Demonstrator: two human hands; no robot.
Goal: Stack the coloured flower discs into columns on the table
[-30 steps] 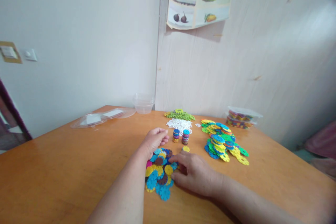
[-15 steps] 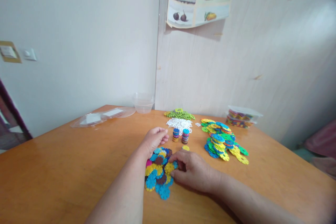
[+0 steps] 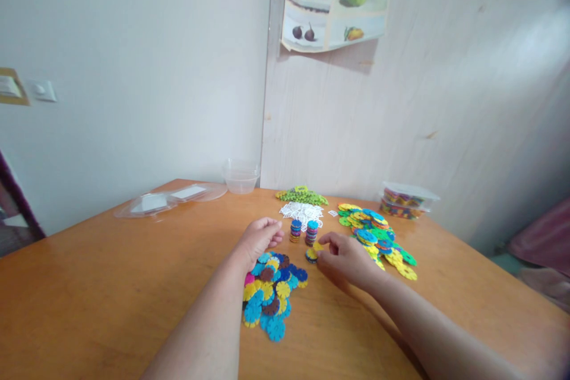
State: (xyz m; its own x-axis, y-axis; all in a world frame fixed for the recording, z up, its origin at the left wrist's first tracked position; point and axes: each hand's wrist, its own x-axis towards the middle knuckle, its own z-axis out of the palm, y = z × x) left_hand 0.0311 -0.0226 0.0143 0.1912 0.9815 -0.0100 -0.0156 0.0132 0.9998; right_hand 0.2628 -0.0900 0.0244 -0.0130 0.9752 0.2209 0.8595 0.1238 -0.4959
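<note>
My right hand (image 3: 345, 256) pinches a yellow notched plastic disc (image 3: 317, 246) between thumb and fingers, over a low stack of discs (image 3: 310, 257). My left hand (image 3: 262, 236) hovers at the far edge of a loose pile of discs (image 3: 271, 300) in blue, yellow, brown and pink. Its fingers are curled closed, and whatever they hold, if anything, is hidden. Just beyond the hands, two taller disc stacks stand upright side by side, the left stack (image 3: 295, 231) and the right stack (image 3: 312, 233).
Behind the stacks lie white plastic pieces (image 3: 301, 212) and green pieces (image 3: 301, 196). A pile of larger flower discs (image 3: 378, 234) spreads to the right, near lidded boxes (image 3: 406, 199). Clear lids (image 3: 151, 202) and a clear tub (image 3: 241, 177) sit at the back left of the table (image 3: 111, 285).
My right hand has moved from the loose pile up and away to the low stack, carrying a yellow disc. The left hand has stayed nearly in place. The view has shifted slightly.
</note>
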